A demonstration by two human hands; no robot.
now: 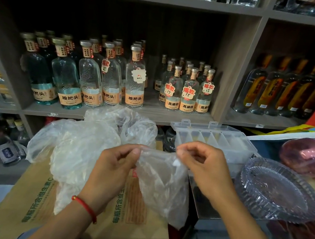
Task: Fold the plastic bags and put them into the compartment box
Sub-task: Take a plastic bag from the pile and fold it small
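Stretching between both hands, one clear plastic bag (160, 183) is pinched at its top edge by the left hand (113, 171) and right hand (205, 167), not yet folded. More loose bags (79, 146) are heaped on a cardboard carton (23, 201), and the open compartment box (213, 141) behind appears unfilled, so most work is judged left.
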